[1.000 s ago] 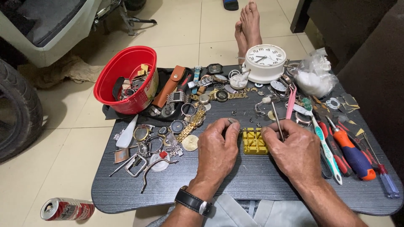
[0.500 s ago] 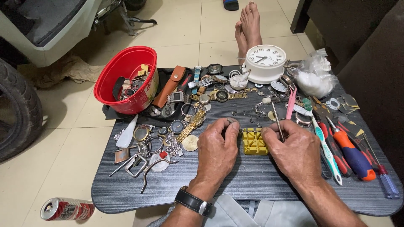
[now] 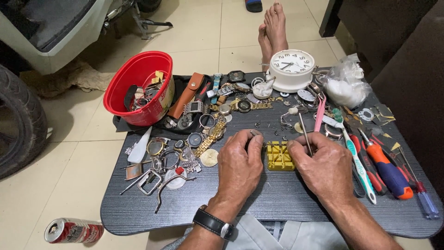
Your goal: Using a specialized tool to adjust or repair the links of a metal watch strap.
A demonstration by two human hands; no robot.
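Two hands flank a yellow block [image 3: 280,156] on the table [image 3: 286,203]: left hand [image 3: 239,166] pinching a small part, right hand [image 3: 323,166] pinching a thin tool [image 3: 305,133], best kept steady and upright.

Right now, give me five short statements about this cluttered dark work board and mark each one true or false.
1. The small yellow plastic block lies between the left hand and the right hand. True.
2. The right hand holds a thin metal pin tool. True.
3. The round red plastic bowl is empty. False: it holds straps and small parts.
4. The white round clock stands at the board's near edge. False: it stands at the far edge, near the bare feet.
5. A black wristwatch sits on the left wrist. True.
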